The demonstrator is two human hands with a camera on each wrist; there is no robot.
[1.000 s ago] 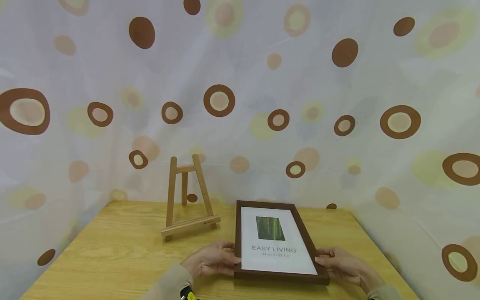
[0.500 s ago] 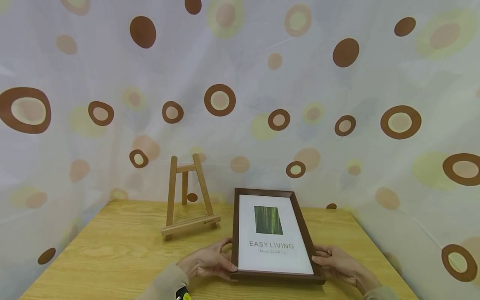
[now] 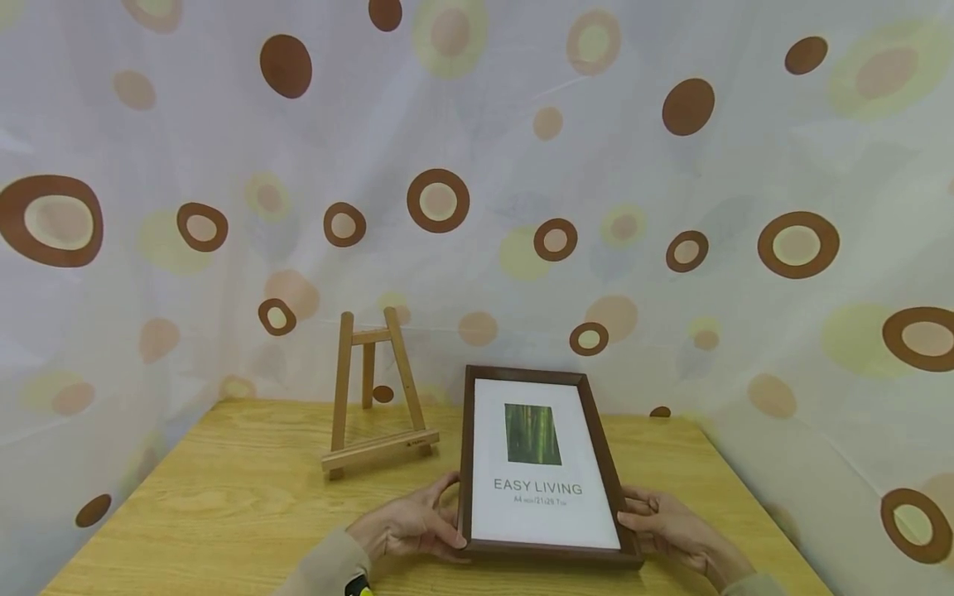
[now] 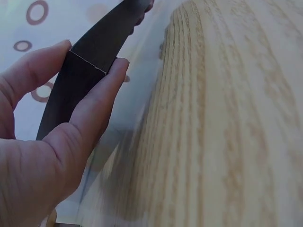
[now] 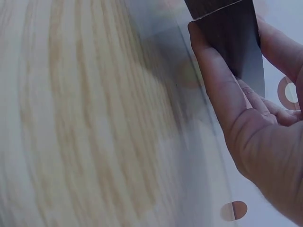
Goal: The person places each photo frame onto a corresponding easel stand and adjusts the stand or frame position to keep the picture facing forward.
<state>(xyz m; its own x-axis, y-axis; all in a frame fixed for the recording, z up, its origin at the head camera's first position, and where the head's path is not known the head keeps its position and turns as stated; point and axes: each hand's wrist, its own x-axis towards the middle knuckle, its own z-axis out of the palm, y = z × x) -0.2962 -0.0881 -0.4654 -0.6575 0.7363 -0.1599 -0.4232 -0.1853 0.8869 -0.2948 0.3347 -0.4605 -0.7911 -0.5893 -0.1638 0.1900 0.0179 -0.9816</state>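
A dark brown picture frame with a white insert reading "EASY LIVING" and a small green forest picture tilts with its far end raised in the head view. My left hand grips its lower left corner, thumb at the front edge. On the opposite side, my right hand holds the lower right edge. The left wrist view has the frame's dark side pinched between thumb and fingers. Likewise, the right wrist view has thumb and fingers on either side of the frame's edge.
To the left of the frame stands a small wooden easel with a ledge across its front. Both rest on a light wood table. A white curtain with brown and pastel circles hangs behind and at both sides.
The picture frame's far end has tipped up, and the frame has shifted slightly left. Both hands have moved a little left with it. The easel stays in place.
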